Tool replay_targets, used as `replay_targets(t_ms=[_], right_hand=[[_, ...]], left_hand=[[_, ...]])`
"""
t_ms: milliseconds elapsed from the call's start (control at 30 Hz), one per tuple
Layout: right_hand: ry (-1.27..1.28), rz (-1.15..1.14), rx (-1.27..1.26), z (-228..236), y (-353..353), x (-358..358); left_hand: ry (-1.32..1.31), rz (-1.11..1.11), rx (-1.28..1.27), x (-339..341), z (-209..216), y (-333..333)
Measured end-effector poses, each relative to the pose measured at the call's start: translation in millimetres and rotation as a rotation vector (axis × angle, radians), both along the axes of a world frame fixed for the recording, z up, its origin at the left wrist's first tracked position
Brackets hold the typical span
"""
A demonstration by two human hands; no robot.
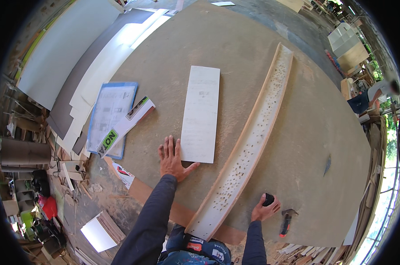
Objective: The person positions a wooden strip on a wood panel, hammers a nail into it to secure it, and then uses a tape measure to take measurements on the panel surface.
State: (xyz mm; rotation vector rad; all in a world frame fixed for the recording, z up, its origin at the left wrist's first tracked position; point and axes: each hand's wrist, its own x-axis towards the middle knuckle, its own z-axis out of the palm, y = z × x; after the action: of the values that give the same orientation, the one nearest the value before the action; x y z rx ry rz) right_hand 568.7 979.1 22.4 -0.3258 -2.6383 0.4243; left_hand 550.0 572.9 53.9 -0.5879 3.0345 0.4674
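Observation:
My left hand lies flat on the large brown worktable with its fingers spread. Its thumb reaches along the lower edge of a white rectangular panel. At the right, the fingers of my right hand are closed round a small rounded black object, whose kind I cannot make out. Between my hands runs a long, slightly curved trough with pale wooden side strips, its white inside dotted with tan specks. Just right of my right hand rests a hammer with a black and red handle.
A blue-edged document sleeve lies at the left under a long printed box. Large sheets lean beyond it. A small dark blade-like piece lies far right. Another person stands past the right edge. Wood scraps litter the floor.

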Motion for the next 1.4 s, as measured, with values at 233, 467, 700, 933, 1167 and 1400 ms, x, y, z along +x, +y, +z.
replay_targets(t_ms=[233, 467, 700, 933, 1167, 1400], right_hand=[[-0.002, -0.011, -0.014, -1.0, 0.2, 1.0], [-0.017, -0.016, -0.027, 1.8, -1.1, 1.7], [-0.031, -0.015, -0.028, 0.8, -1.2, 1.4], [-0.039, -0.025, -0.026, 0.4, 0.1, 1.8], [-0.041, -0.023, -0.028, 2.6, -1.2, 1.5], [-0.029, -0.021, -0.033, 4.1, -3.3, 0.8]], left_hand=[[0.003, 0.000, -0.007, 1.0, -1.2, 0.2], [0.002, -0.007, 0.005, 1.1, -1.5, -0.8], [-0.025, 0.004, 0.008, 0.7, -0.3, -0.7], [-0.014, 0.000, 0.009, 0.2, -1.4, -0.3], [-0.033, -0.001, 0.011, 0.3, -1.2, -0.4], [-0.030, -0.004, -0.003, 0.9, -1.8, -1.2]])
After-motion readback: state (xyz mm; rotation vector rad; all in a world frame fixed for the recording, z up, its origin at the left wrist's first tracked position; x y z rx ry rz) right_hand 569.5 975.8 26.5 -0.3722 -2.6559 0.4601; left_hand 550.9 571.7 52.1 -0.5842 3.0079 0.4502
